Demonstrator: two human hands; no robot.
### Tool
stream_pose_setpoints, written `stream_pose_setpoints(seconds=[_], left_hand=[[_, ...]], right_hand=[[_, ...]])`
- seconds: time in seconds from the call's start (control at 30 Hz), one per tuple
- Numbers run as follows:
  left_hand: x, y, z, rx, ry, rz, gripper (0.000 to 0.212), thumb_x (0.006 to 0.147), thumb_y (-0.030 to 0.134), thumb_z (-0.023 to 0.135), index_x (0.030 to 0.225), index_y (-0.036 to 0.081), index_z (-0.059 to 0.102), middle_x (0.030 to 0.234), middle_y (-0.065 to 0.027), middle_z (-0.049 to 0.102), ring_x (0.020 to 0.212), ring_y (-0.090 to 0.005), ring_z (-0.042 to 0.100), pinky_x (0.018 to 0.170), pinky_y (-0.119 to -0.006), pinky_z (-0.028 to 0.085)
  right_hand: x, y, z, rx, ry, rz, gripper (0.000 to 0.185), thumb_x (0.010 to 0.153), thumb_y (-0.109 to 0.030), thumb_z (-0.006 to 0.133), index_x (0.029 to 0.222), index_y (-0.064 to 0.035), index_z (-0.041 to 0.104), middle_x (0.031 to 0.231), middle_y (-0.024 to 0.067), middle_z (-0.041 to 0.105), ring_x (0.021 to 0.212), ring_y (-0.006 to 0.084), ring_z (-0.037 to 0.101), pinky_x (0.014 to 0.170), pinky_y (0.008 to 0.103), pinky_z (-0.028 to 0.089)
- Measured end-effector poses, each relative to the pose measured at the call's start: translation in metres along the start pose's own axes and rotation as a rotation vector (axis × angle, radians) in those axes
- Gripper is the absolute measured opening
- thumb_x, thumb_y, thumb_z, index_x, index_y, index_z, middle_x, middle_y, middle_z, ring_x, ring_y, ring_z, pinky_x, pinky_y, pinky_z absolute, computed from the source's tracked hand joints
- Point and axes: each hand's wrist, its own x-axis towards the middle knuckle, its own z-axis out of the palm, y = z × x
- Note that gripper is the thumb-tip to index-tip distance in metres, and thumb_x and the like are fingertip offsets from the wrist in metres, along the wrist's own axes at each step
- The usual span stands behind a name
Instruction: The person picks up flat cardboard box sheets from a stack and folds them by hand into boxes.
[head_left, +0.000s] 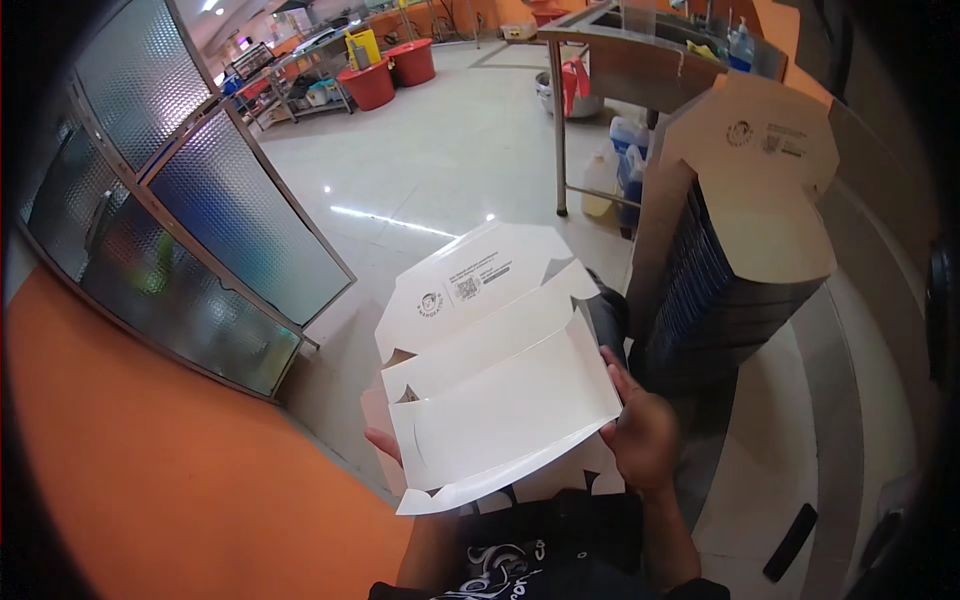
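A white cardboard food box blank (506, 409), creased and partly folded, lies across my lap. Its far flap (480, 285) bears a printed logo, a code and small writing. My right hand (641, 427) grips the right edge, fingers along the side panel. On the left, the fingers of my left hand (384, 445) show at the box's left edge; the rest of that hand is hidden beneath the cardboard. The near edge of the box curls up towards me. More cardboard with cut notches (551, 484) shows under it, against my dark shirt.
At right stands a tall stack of flat box blanks (772, 225). Behind it are a steel sink table (600, 67) and plastic jugs (600, 184). A textured glass door (240, 217) and an orange wall (150, 450) are left. Red tubs (367, 86) stand farther off. A dark object (791, 541) lies at lower right.
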Motion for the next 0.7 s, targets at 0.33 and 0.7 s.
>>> stream_pose_setpoints(seconds=[0.33, 0.7], left_hand=[[-0.024, 0.036, 0.065, 0.274, 0.139, -0.152, 0.091, 0.091, 0.076, 0.032, 0.148, 0.005, 0.029, 0.144, -0.0143, 0.042, 0.129, -0.0286, 0.045, 0.106, -0.042, 0.041], [-0.019, 0.026, 0.063, 0.035, 0.146, -0.145, 0.088, 0.090, 0.075, 0.037, 0.143, 0.005, 0.037, 0.138, -0.0112, 0.047, 0.126, -0.0265, 0.046, 0.106, -0.043, 0.039]], right_hand=[[0.002, -0.075, 0.074, -0.393, -0.605, -0.315, 0.036, 0.086, -0.021, 0.070, 0.117, -0.0040, 0.065, 0.104, 0.0079, 0.065, 0.101, 0.0219, 0.062, 0.090, 0.0382, 0.044], [-0.031, -0.045, 0.072, -0.349, -0.435, -0.091, 0.053, 0.069, -0.001, 0.074, 0.119, -0.0199, 0.070, 0.121, 0.0147, 0.047, 0.110, 0.0285, 0.047, 0.094, 0.0416, 0.035]])
